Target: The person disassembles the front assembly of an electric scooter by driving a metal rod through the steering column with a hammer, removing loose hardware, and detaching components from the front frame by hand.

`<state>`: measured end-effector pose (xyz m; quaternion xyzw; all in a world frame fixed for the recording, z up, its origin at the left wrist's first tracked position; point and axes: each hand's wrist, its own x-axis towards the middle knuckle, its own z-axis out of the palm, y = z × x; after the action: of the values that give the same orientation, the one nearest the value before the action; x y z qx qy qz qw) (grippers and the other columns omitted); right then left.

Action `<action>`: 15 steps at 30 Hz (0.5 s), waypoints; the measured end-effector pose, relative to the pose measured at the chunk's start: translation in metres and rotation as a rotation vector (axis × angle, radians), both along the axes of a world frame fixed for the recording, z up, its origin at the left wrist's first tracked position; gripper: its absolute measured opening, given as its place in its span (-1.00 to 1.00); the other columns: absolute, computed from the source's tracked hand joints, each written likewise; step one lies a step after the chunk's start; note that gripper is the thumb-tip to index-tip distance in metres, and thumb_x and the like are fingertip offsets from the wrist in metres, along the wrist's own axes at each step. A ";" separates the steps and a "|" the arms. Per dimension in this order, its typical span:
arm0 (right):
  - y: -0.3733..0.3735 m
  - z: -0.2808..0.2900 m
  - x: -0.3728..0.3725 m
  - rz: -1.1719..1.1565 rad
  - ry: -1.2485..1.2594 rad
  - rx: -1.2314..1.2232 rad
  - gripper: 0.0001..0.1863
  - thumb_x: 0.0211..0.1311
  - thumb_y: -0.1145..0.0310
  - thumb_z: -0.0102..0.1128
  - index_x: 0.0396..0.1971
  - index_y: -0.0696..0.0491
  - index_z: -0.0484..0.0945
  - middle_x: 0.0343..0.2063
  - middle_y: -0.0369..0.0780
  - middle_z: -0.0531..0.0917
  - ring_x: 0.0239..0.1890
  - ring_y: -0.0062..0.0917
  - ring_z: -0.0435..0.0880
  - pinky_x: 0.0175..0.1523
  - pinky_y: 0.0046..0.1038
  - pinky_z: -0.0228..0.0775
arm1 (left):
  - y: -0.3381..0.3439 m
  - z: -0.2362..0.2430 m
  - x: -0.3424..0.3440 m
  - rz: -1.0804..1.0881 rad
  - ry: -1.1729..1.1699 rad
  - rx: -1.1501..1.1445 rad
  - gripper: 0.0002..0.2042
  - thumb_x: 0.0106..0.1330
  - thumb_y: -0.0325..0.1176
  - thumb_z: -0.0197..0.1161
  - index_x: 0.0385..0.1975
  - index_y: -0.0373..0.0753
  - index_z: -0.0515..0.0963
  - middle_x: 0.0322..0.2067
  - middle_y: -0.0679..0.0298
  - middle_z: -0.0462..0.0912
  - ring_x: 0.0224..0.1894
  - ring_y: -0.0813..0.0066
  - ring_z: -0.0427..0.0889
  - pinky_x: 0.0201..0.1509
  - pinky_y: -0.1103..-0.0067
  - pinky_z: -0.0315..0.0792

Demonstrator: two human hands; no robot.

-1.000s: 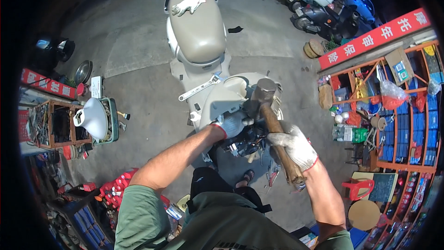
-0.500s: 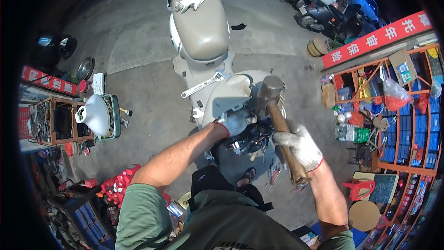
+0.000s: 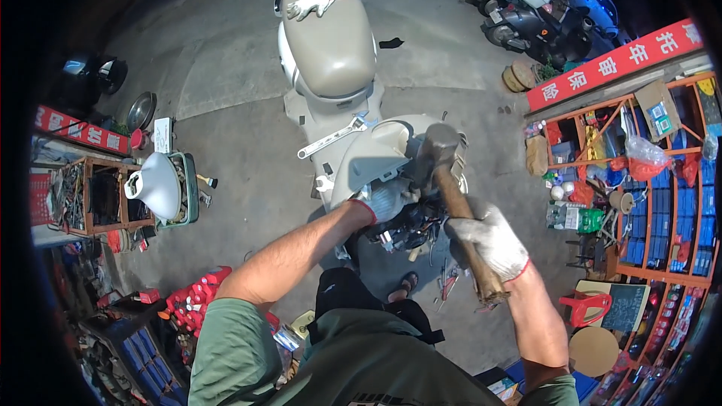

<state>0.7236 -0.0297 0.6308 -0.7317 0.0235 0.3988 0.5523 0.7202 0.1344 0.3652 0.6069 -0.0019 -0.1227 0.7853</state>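
Note:
My right hand (image 3: 492, 242), in a white work glove with a red cuff, is closed round the wooden handle (image 3: 453, 194) of a sledgehammer. The hammer's heavy metal head (image 3: 441, 141) hangs over the front of a beige scooter (image 3: 329, 56), just right of a loose-looking front panel (image 3: 372, 152). My gloved left hand (image 3: 386, 201) is closed at the scooter's exposed front parts (image 3: 410, 227), below that panel. What its fingers grip is mostly hidden. An adjustable wrench (image 3: 331, 138) lies on the footboard, and a spare glove (image 3: 314, 4) rests on the seat.
Tools (image 3: 447, 284) lie on the floor near my foot. At the left, a white scooter panel (image 3: 158, 186) sits on a green bin. Orange shelves (image 3: 662, 210) with blue boxes line the right side, near a red stool (image 3: 585, 308). Parked scooters (image 3: 530, 26) stand at far right.

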 end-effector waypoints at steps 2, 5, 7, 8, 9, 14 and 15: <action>0.006 0.020 0.003 -0.047 -0.039 0.047 -0.46 0.11 0.37 0.27 0.10 0.24 0.40 -0.51 -0.28 0.55 -0.64 -0.62 0.51 -0.58 -0.58 0.37 | 0.016 0.054 0.001 -0.255 -0.323 0.844 -0.80 0.42 -0.37 0.05 -0.06 -0.24 0.51 -0.20 0.20 0.59 -0.19 0.35 0.54 -0.04 0.48 0.47; 0.005 0.030 0.001 -0.086 -0.065 0.141 -0.51 0.11 0.37 0.28 0.04 0.21 0.41 -0.49 -0.26 0.55 -0.63 -0.63 0.53 -0.61 -0.61 0.39 | 0.009 0.022 -0.006 -0.121 -0.314 0.823 -0.80 0.40 -0.31 0.11 -0.11 -0.26 0.54 -0.24 0.15 0.61 -0.16 0.24 0.57 0.03 0.45 0.46; 0.000 0.036 -0.004 -0.131 -0.039 0.155 -0.51 0.11 0.37 0.27 0.04 0.21 0.41 -0.49 -0.26 0.56 -0.64 -0.63 0.53 -0.61 -0.61 0.39 | 0.009 0.055 -0.008 -0.134 -0.278 0.835 -0.77 0.40 -0.29 0.12 -0.09 -0.28 0.55 -0.22 0.12 0.62 -0.14 0.21 0.58 0.03 0.44 0.47; -0.002 0.037 -0.009 -0.165 -0.013 0.170 -0.51 0.11 0.38 0.27 0.04 0.21 0.41 -0.49 -0.25 0.56 -0.65 -0.63 0.53 -0.62 -0.62 0.40 | 0.009 0.067 -0.010 -0.135 -0.239 0.850 -0.75 0.41 -0.28 0.12 -0.08 -0.29 0.55 -0.21 0.09 0.64 -0.11 0.18 0.60 0.04 0.42 0.48; -0.008 0.033 -0.013 -0.174 -0.007 0.170 -0.51 0.11 0.38 0.27 0.04 0.21 0.41 -0.49 -0.25 0.56 -0.65 -0.63 0.53 -0.62 -0.62 0.40 | 0.008 0.065 -0.012 -0.145 -0.237 0.849 -0.75 0.41 -0.28 0.12 -0.08 -0.29 0.55 -0.21 0.09 0.64 -0.11 0.18 0.60 0.04 0.42 0.48; -0.040 0.005 -0.030 -0.279 0.080 0.164 -0.51 0.17 0.37 0.25 0.08 0.22 0.41 -0.48 -0.25 0.58 -0.69 -0.62 0.54 -0.65 -0.62 0.39 | 0.018 0.098 -0.013 0.039 -0.101 0.653 -0.68 0.39 -0.18 0.15 -0.04 -0.28 0.58 -0.04 0.08 0.62 0.04 0.12 0.57 0.14 0.37 0.43; -0.047 -0.003 -0.032 -0.292 0.101 0.164 -0.52 0.18 0.36 0.25 0.08 0.22 0.41 -0.48 -0.25 0.58 -0.69 -0.61 0.55 -0.65 -0.62 0.40 | 0.019 0.098 -0.014 0.061 -0.105 0.640 -0.69 0.37 -0.19 0.16 -0.05 -0.27 0.58 -0.06 0.07 0.63 0.03 0.12 0.57 0.13 0.36 0.44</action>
<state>0.6918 -0.0771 0.6281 -0.6519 0.1246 0.3512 0.6604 0.7064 0.1530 0.4635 0.8281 0.0144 -0.0620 0.5569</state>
